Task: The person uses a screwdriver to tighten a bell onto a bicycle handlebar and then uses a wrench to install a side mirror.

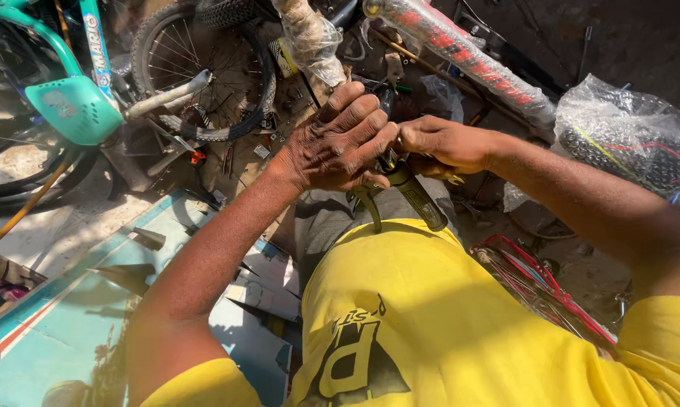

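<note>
My left hand [340, 139] wraps over the top of a plastic-wrapped bicycle part [310, 38] and presses on the head of a pair of pliers [400, 185] with dark green handles. My right hand [445, 145] grips the pliers from the right, close against the left hand. The pliers' handles [419, 202] point down toward my yellow shirt. What the jaws bite on is hidden under my fingers.
A red bicycle frame tube in clear plastic wrap [468, 56] runs across the top. A teal child's bicycle [72, 105] and a spoked wheel [204, 68] stand at the left. A wrapped tyre [630, 139] lies at the right, red-rimmed wheel [543, 283] below it, flattened cardboard [91, 316] on the ground.
</note>
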